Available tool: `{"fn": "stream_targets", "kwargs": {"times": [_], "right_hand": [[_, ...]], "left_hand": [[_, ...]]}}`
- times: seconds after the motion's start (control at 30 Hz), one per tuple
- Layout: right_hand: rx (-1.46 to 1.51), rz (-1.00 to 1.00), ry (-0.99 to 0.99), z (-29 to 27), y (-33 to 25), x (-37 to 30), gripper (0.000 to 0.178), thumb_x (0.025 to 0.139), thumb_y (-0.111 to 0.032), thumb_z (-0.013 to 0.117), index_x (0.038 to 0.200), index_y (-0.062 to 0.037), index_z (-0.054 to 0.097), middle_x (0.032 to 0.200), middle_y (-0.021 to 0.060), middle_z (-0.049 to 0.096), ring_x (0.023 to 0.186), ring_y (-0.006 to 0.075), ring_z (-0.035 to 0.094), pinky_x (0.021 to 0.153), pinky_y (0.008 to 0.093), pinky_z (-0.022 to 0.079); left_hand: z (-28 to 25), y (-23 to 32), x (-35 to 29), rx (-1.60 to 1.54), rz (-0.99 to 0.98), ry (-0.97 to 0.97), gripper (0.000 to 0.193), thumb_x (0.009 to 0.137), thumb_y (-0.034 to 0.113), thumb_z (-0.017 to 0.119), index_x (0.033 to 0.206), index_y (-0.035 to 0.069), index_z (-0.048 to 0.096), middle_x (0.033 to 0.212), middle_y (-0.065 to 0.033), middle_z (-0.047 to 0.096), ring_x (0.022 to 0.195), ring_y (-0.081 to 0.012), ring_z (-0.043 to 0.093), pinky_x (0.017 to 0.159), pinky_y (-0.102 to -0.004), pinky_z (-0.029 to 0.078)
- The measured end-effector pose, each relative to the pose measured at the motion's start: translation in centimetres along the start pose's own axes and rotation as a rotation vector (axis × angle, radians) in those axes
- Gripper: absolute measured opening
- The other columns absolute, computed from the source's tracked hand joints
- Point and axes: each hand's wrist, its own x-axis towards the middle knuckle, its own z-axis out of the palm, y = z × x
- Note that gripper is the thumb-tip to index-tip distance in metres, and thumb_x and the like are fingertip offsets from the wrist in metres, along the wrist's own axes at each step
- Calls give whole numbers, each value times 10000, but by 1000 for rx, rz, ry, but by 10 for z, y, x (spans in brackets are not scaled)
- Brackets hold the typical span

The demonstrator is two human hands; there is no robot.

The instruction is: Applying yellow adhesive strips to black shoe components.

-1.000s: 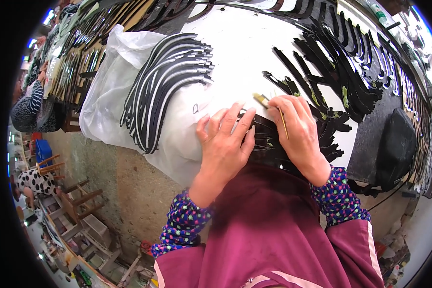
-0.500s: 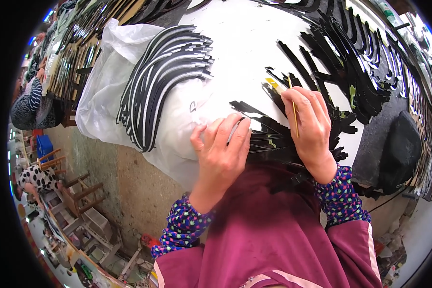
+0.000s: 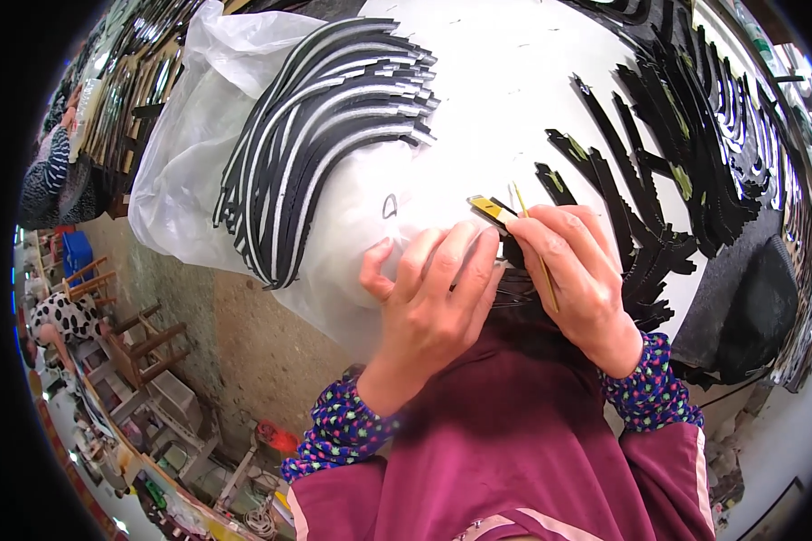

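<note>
Left of the white board a bundle of black-and-white strips curves over plastic; at the board's near edge the left hand rests with bent fingers, their grip hidden. Just beyond its fingertips, a flat yellow-and-black tool slants across the board toward the nearer right hand, which pinches it with a thin yellow stick. The hands nearly meet; the board's white surface stretches beyond them, black strips covering its right side.
</note>
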Motion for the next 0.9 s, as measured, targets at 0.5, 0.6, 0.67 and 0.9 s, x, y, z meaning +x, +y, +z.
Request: {"fn": "stream_targets", "kwargs": {"times": [0.5,0.6,0.67,0.9], "right_hand": [[-139,-13,-87,1,-2,0,392,714,81,694,1103,52,650,1046,169,613,887,322,630,759,387,563],[-136,18,-93,0,-4,-1,382,722,88,694,1100,46,659,1058,166,611,890,320,630,753,385,564],[-120,45,-100,0,-4,-1,376,725,92,693,1097,44,663,1065,164,610,892,320,630,751,384,565],[-147,15,-92,2,-3,-1,388,702,98,687,1085,46,670,1046,164,618,887,319,634,750,382,566]], "left_hand": [[5,-3,-5,57,11,-66,298,897,296,631,1181,222,685,1367,73,616,1178,-124,530,1064,-446,224],[5,-3,-5,49,1,-72,291,898,300,630,1175,229,686,1367,75,619,1185,-123,525,1064,-445,225],[5,-3,-5,49,-3,-77,286,899,303,631,1171,236,686,1364,78,622,1191,-124,520,1063,-440,228],[4,-3,-5,42,-16,-93,285,900,309,629,1173,247,683,1359,82,625,1194,-125,515,1061,-435,231]]}}
